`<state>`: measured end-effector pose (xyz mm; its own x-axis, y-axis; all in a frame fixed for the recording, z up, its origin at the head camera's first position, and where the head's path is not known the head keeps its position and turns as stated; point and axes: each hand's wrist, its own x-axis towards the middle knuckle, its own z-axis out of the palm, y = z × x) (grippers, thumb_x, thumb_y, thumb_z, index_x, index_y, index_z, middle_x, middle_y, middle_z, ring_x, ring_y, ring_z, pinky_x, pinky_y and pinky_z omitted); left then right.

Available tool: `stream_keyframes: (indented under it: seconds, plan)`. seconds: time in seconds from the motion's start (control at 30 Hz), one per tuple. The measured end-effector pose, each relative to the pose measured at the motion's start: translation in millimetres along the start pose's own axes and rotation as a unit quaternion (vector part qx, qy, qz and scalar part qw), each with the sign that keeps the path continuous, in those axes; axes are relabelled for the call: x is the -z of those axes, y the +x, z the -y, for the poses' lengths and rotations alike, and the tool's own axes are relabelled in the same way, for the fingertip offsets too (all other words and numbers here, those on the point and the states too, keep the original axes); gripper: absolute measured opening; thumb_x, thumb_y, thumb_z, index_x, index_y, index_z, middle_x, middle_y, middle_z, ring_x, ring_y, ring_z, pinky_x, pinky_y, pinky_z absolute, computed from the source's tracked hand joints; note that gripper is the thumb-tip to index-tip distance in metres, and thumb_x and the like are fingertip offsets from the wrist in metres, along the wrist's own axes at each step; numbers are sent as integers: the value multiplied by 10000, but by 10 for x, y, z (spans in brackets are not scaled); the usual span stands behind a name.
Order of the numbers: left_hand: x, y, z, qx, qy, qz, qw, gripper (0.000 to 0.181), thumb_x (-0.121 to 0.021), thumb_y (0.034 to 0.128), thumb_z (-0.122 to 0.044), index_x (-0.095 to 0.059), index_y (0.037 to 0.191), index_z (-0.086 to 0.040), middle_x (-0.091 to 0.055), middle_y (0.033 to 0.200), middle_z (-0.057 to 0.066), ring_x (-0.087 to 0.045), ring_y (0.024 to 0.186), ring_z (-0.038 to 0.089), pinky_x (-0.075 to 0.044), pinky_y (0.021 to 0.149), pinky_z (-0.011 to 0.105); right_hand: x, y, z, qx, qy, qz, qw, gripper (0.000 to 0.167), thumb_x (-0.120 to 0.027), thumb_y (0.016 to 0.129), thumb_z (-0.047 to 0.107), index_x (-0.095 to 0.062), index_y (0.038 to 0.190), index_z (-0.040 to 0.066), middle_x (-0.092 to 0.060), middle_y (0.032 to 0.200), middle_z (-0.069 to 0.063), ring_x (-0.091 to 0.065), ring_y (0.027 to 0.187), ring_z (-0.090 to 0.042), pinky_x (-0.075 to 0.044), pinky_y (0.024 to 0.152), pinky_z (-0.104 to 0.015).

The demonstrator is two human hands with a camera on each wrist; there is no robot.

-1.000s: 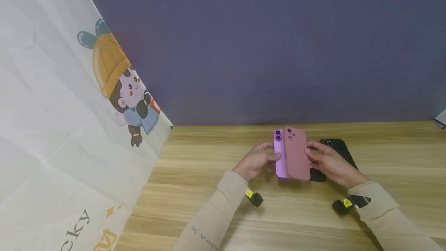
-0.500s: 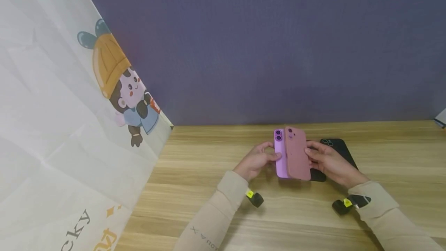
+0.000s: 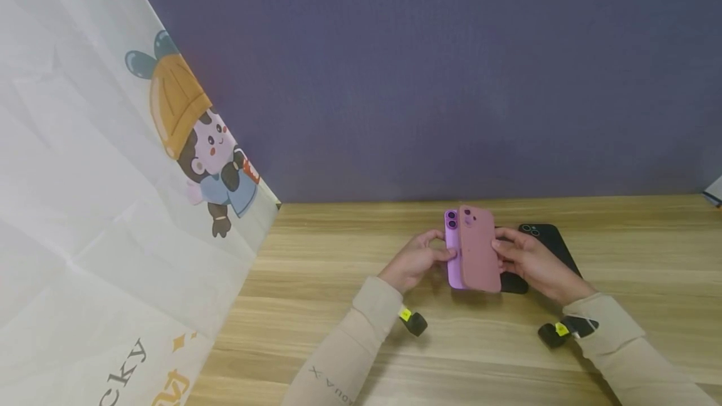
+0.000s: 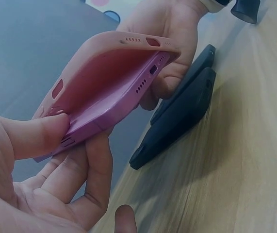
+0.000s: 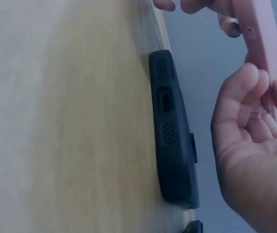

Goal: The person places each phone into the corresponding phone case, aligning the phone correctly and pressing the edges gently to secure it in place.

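Note:
My left hand (image 3: 410,263) pinches the left edge of a purple phone (image 3: 454,273), thumb on its back and fingers underneath. A pink phone case (image 3: 479,252) covers most of the phone's back; my right hand (image 3: 536,263) pinches the case's right edge. In the left wrist view the phone's right bottom corner sits against the pink case (image 4: 87,53), while a wedge-shaped gap separates them toward the left. Both are held above the table. In the right wrist view my right hand (image 5: 250,131) has its thumb and fingers on the case's edge.
Two dark phone-shaped things lie on the wooden table (image 3: 316,249): one with camera lenses (image 3: 549,240), partly behind my right hand, and another black one (image 3: 514,284) partly behind the pink case. A dark blue panel (image 3: 423,80) stands behind, a printed white sheet (image 3: 84,174) at left.
The pink case has shifted slightly left over the purple phone, so a narrower strip of the phone shows. Both hands keep their grips and hardly move.

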<state>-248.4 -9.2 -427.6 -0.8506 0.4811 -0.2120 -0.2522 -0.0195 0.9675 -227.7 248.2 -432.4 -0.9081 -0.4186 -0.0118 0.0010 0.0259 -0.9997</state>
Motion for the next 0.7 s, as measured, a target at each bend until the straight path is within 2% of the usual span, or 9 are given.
stream_keyframes:
  seconds: [0.17, 0.3, 0.5, 0.7]
  plan:
    - [2, -8, -4, 24, 21, 11, 10000, 243, -659, 945, -46, -635, 1185, -80, -742, 1167, 173, -724, 896, 169, -570, 958, 372, -12, 10, -24, 188, 67, 164, 9997, 177, -470, 1097, 169, -531, 1258, 127, -608, 962, 63, -605, 833, -64, -572, 760, -249]
    - [-3, -1, 1, 40, 74, 45, 10000, 237, -645, 946, -28, -632, 1179, -71, -754, 1111, 144, -719, 872, 155, -577, 948, 371, -15, 18, -41, 176, -53, 209, 9996, 179, -469, 1098, 177, -535, 1263, 166, -629, 993, 75, -626, 864, -58, -580, 779, -254]
    - [-20, -3, 3, 5, 128, 25, 9999, 258, -623, 942, 2, -623, 1191, -67, -744, 1101, 135, -697, 847, 121, -552, 965, 339, -11, 15, -28, 96, -184, 196, 9996, 221, -469, 1099, 205, -509, 1306, 135, -636, 1041, 66, -638, 912, -67, -584, 806, -267]
    - [-39, -7, -5, 25, 96, 40, 9999, 257, -621, 944, 8, -625, 1188, -73, -740, 1126, 144, -694, 860, 123, -533, 1008, 370, 3, 11, -29, 78, -145, 218, 9996, 227, -463, 1101, 203, -503, 1314, 134, -633, 1063, 63, -640, 930, -65, -585, 819, -266]
